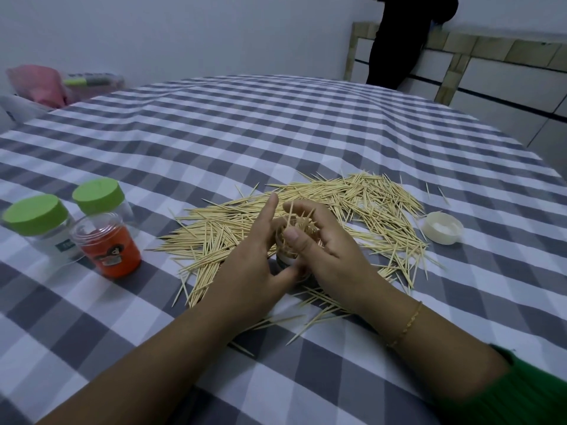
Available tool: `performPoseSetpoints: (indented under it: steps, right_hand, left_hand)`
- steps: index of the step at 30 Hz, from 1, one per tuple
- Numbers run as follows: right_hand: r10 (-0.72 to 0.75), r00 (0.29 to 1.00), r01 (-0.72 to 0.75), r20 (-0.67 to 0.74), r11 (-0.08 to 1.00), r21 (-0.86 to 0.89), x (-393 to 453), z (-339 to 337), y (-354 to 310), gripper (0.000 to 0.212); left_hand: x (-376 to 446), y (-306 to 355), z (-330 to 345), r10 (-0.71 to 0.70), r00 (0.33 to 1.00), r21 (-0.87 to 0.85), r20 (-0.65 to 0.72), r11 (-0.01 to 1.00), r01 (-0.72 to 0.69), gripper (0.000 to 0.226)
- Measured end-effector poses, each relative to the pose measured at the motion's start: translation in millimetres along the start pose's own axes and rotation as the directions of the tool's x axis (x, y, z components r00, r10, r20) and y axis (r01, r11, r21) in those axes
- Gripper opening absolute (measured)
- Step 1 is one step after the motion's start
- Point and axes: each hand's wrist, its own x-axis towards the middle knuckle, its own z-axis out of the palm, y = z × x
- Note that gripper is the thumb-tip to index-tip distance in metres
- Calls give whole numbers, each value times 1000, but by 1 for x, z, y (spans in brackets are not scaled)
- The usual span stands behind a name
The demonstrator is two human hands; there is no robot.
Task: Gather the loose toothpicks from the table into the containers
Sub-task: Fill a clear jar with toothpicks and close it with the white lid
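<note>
A wide heap of loose toothpicks (352, 204) lies spread over the checked tablecloth (245, 124). In the middle stands a small clear container (287, 256), upright and stuffed with toothpicks that stick out of its top. My left hand (248, 265) wraps around its left side, index finger raised. My right hand (325, 243) cups it from the right, thumb pressed on the bundle of toothpicks at its mouth. Both hands hide most of the container.
At the left stand two clear jars with green lids (35, 214) (98, 194) and an orange-labelled jar (107, 246) with a clear lid. A white cap (441, 227) lies open side up at the right. A person in black (399, 41) stands by the far wall.
</note>
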Motion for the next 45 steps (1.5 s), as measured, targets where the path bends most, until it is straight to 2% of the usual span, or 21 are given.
performPoseSetpoints:
  steps: [8,10,12,15,18,21,23,26,28,30,32,34,36,39,43,45]
  right_hand:
    - [-82,996,76,-21,978,-195,1,2,-2,54]
    - [-93,996,86,-19,972,-221,1,1,-1,52]
    - [-94,996,94,6,983,-157,0,1,-3,45]
    - [-101,995,101,-7,990,94,-2,-2,-7,55]
    - [-155,987,159,-41,980,118,-2,-4,-11,51]
    - [-100,993,110,-61,976,186,-2,-10,-14,44]
    - [-48,997,54,-59,992,113,0,-22,-17,43]
    - [55,998,-54,3,985,-162,4,-49,-23,37]
    - [187,978,-142,89,918,-371,3,-66,-26,33]
    - [309,933,-168,182,826,-538,-1,-79,-28,35]
    - [394,869,-100,299,732,-674,-8,-87,-34,42]
    - [462,789,32,404,626,-779,-14,-89,-38,54]
    - [513,749,118,420,520,-846,-19,-87,-39,66]
    - [468,800,188,375,398,-898,-24,-76,-31,66]
    - [259,898,286,354,266,-920,-31,-63,-20,36]
    - [189,925,290,329,205,-935,-35,-59,-14,30]
  left_hand:
    - [-1,1,-1,31,1000,-48,-7,998,-31,89]
    - [0,1,0,42,999,-46,-13,998,-43,91]
    - [-1,2,-1,57,998,-43,-19,997,-58,93]
    - [-2,5,-1,111,994,-9,-23,994,-111,95]
    - [-2,6,-2,158,987,-9,-20,987,-158,98]
    - [-1,7,-3,207,977,14,-42,978,-207,94]
    - [0,8,-4,226,973,8,-49,974,-226,94]
    - [-1,10,-4,239,970,34,-36,971,-238,88]
    - [-1,11,-4,266,964,75,-29,962,-263,82]
    - [0,9,-4,295,955,142,-19,947,-289,74]
    - [1,7,-4,299,954,199,-23,936,-289,68]
    - [1,6,-4,290,957,207,-28,938,-278,70]
    - [0,6,-3,292,956,182,-25,942,-283,79]
    - [0,6,-3,247,969,118,1,962,-245,89]
    - [0,2,-2,252,968,142,10,958,-250,87]
    - [0,2,-1,258,966,158,11,954,-257,86]
